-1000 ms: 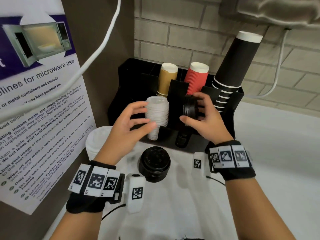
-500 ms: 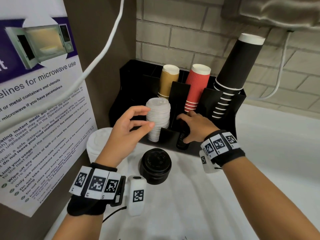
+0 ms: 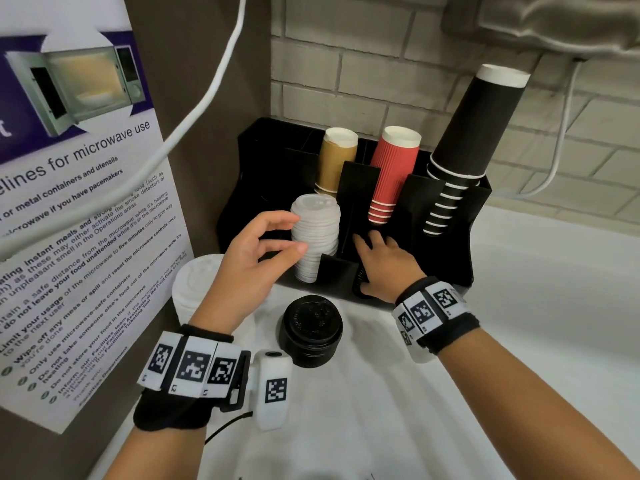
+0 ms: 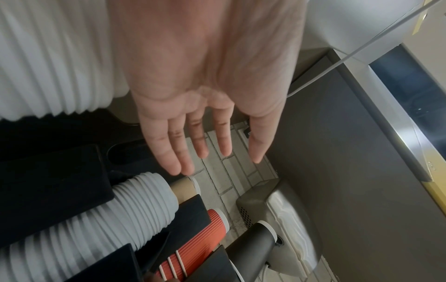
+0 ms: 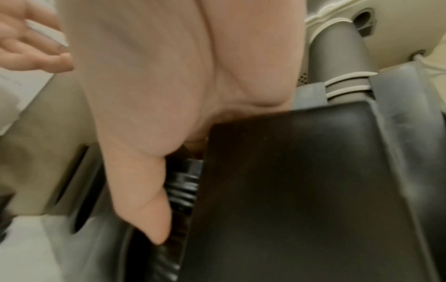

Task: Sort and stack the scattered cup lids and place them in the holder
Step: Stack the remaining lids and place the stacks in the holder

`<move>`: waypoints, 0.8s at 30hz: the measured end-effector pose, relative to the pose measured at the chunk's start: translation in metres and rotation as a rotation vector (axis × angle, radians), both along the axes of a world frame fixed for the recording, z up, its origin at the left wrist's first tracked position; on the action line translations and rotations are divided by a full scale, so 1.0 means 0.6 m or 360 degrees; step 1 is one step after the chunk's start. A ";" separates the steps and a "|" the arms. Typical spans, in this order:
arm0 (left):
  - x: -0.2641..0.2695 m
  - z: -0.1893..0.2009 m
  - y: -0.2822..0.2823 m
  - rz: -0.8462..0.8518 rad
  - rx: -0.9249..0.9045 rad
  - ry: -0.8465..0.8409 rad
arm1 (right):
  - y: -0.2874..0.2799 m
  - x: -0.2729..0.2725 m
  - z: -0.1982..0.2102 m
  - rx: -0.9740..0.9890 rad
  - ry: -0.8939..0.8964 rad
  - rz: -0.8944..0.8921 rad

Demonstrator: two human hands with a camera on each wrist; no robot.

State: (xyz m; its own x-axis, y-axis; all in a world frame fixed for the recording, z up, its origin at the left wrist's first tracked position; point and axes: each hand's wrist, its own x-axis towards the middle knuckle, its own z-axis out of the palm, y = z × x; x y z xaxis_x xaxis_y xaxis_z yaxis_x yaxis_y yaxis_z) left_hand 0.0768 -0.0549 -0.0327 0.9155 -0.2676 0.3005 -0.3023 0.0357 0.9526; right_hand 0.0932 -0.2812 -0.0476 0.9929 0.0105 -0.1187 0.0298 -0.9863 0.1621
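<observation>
I face a pale brick wall point(image 3: 363, 74) with grey mortar lines, and a dark brown panel point(image 3: 194, 109) closes the corner on my left. A poster about microwave use point(image 3: 69, 188) hangs on that panel, with a white cable point(image 3: 194, 112) slanting across it. Below me runs a white counter point(image 3: 519, 341), and a metal appliance point(image 3: 554, 19) is fixed high on the bricks.

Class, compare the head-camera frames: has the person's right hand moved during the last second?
Yes. The right hand has dropped from level with the red cups down into the black holder's front slot, pressing black lids in.
</observation>
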 end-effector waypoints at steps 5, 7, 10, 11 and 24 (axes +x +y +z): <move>0.001 -0.002 0.002 -0.0001 -0.0009 0.0001 | 0.025 -0.039 0.027 0.0073 -0.0340 0.0099; 0.003 -0.002 0.001 0.0007 -0.0011 -0.0003 | 0.052 -0.059 0.039 0.0305 -0.0587 0.0229; 0.002 -0.003 -0.001 -0.0015 -0.0008 -0.0009 | 0.093 -0.083 0.029 0.0787 -0.0333 0.0384; 0.001 -0.004 -0.001 -0.0018 -0.0005 -0.0013 | 0.102 -0.086 0.018 0.0873 -0.0128 0.0378; -0.008 0.000 0.002 -0.0004 -0.0007 -0.0012 | 0.112 -0.074 -0.049 0.0806 0.0344 0.0236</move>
State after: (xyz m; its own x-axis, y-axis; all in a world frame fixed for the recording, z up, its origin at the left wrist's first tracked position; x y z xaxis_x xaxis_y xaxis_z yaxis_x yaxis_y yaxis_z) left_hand 0.0719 -0.0537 -0.0327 0.9125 -0.2685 0.3086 -0.3093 0.0406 0.9501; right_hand 0.0491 -0.2141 -0.0770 0.9301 0.2561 -0.2631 0.1536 -0.9222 -0.3548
